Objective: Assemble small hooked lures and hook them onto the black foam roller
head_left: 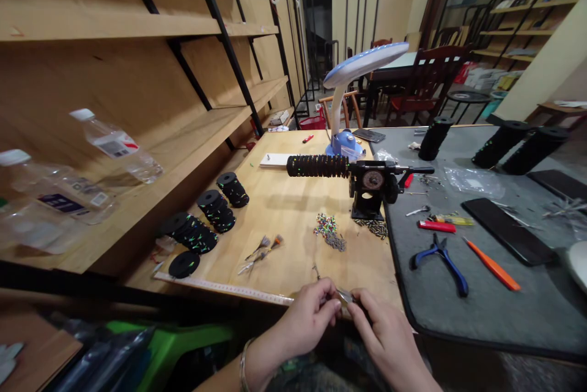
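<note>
At the table's front edge, my left hand [316, 312] is closed in a pinch. From beside its fingers a thin, wire-like piece [316, 271] sticks up. My right hand [378, 325] is closed too, its thumb and fingertips on a small shiny, pale piece [345, 296] that spans the gap between the hands. Its kind is too small to tell. Ahead of the hands lie a pile of coloured beads [324, 224], grey metal bits [337, 243] and small brass-coloured tubes [376, 229]. Several thin bristly bundles [263, 251] rest to the left.
A black hand-crank winder [369, 187] bears a ribbed black foam roll [317, 166]. Behind it stands a desk lamp [342, 138]. Foam spools [183, 233] line the left edge. Blue-handled pliers [440, 260], an orange tool [493, 265] and a red lighter [436, 227] lie on the grey mat [426, 312].
</note>
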Tool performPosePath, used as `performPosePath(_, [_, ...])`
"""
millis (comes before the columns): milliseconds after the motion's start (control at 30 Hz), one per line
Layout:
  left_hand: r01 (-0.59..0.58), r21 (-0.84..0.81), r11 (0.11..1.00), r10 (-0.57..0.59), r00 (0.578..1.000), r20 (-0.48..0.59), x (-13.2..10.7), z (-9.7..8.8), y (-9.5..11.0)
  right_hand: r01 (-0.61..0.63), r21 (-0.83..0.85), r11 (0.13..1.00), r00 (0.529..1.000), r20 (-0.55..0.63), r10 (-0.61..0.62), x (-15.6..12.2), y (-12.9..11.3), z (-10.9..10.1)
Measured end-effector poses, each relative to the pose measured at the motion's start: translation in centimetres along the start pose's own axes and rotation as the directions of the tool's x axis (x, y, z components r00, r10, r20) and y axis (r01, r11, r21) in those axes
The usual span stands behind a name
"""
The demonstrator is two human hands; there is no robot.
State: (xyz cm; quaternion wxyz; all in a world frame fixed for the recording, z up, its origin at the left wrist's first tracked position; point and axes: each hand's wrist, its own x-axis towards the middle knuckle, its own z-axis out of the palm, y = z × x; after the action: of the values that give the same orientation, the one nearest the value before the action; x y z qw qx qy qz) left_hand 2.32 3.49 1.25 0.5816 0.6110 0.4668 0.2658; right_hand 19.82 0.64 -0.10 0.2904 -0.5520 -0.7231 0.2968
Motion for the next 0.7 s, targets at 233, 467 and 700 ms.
performPosePath(233, [0.009,0.053,0.999,-0.009,1.0,-0.001,-0.4,0.0,0.8,-0.007,0.0,1.0,1.0,-0.007,0.007,-0.6,0.6,0.1])
performPosePath(467, [0.005,0.064,0.998,-0.003,0.999,-0.032,-1.2,-0.7,0.9,0.049,-0.061,0.997,0.996,-0.077,-0.054,-1.4,1.3,-0.9])
performPosePath(700, [-0.119,-0.058,0.991,0.095,0.945,-0.313,-2.2,-4.0,2.8,0.219,-0.287,0.933,0.945,-0.176,-0.276,2.1,3.6,-0.1])
